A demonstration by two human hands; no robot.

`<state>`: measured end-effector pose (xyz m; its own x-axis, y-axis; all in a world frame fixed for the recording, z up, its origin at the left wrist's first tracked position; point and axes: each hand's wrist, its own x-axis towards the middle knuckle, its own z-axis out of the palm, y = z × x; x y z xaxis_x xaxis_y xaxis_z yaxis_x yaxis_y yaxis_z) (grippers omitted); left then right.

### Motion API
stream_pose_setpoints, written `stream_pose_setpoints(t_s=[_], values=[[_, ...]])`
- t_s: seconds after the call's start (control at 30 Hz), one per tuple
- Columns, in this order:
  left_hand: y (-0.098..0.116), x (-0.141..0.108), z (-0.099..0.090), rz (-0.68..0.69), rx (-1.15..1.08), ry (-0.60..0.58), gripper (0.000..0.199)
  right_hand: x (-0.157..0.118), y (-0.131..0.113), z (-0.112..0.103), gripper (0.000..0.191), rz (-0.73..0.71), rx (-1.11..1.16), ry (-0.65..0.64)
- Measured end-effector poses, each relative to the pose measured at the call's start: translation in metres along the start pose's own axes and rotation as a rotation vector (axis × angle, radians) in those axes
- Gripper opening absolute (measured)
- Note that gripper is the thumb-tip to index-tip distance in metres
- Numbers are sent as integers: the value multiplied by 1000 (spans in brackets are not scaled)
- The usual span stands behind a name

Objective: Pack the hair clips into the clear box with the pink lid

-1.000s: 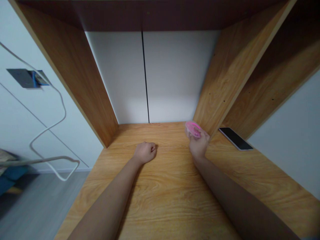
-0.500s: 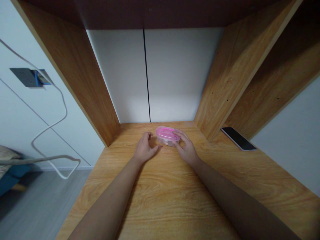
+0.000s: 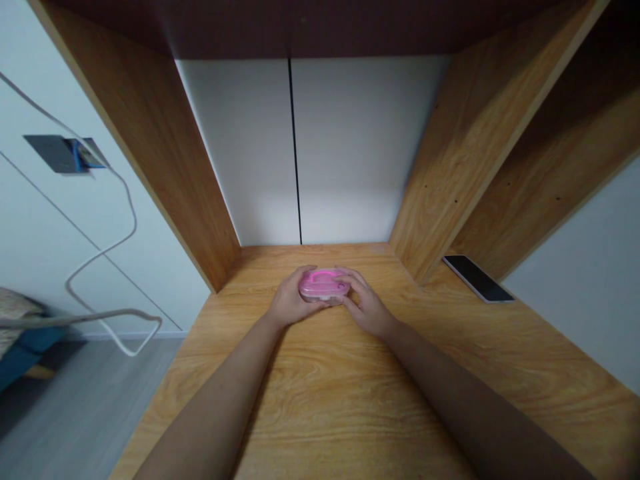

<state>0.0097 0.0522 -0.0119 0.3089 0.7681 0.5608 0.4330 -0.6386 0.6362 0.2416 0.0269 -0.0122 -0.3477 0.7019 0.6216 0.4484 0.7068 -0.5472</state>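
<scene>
A small oval container [image 3: 324, 285] with a pink lid and a clear lower part sits on the wooden desk [image 3: 330, 393], between both hands. My left hand [image 3: 291, 299] grips its left end, fingers behind and thumb along the front. On the other side, my right hand [image 3: 367, 305] holds the right end, with fingers over the lid and the thumb at the front edge. What the container holds cannot be made out.
A dark-screened phone [image 3: 477, 279] lies at the right, beyond an upright wooden panel [image 3: 460, 160]. Another wooden panel [image 3: 165, 147] stands at the left. A white cable [image 3: 134, 207] hangs by the wall socket [image 3: 60, 155] at far left.
The container has moved left and a little nearer, now level between the hands. My left hand has closed on its left end; my right hand has kept hold of the right end.
</scene>
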Motion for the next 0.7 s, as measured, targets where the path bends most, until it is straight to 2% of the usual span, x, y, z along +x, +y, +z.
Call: stream_pose_setpoints(t_s=[0.17,0.3,0.43,0.57,0.7], values=[[2,0,0,-21,144,-58,90,0,-3,-3,44,-9,-152,-2],[4,0,-1,5,175,-90,94,4,-11,-9,44,-183,-341,5],[7,0,-1,51,171,-87,93,8,-18,-12,35,-346,-465,-15],[11,0,-1,101,181,-58,82,8,-22,-13,28,-431,-563,-7],[14,0,-2,164,221,-44,67,6,-28,-11,33,-423,-665,-36]])
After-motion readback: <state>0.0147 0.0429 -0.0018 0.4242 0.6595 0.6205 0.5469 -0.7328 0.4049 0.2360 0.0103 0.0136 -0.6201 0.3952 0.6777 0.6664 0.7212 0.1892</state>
